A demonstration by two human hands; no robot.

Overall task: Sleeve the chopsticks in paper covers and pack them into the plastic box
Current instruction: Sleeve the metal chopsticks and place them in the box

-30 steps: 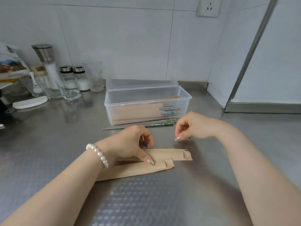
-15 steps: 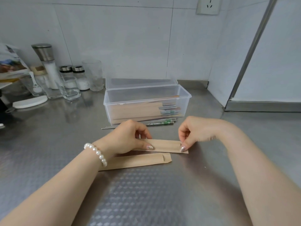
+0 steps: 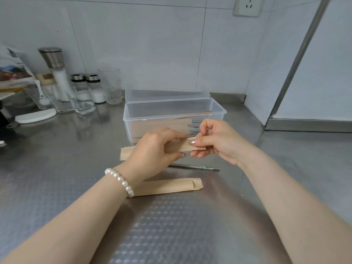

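One head-worn wide-angle view looks forward and down across a steel counter [image 3: 57,168] toward a tiled wall [image 3: 152,44] filling the upper frame. It sits close: both forearms enter from the lower corners, meeting near frame centre.

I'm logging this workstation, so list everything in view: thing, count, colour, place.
held paper cover: one, tan, lifted between both hands
paper cover on counter: one, tan, near the left wrist
loose chopsticks: count unclear, metal, on the counter under the hands
plastic box: one, clear, open, behind the hands, sleeved pairs inside
seasoning jars and glasses: several, clear, back left
counter: one, steel
left hand: grips cover
right hand: pinches cover's end
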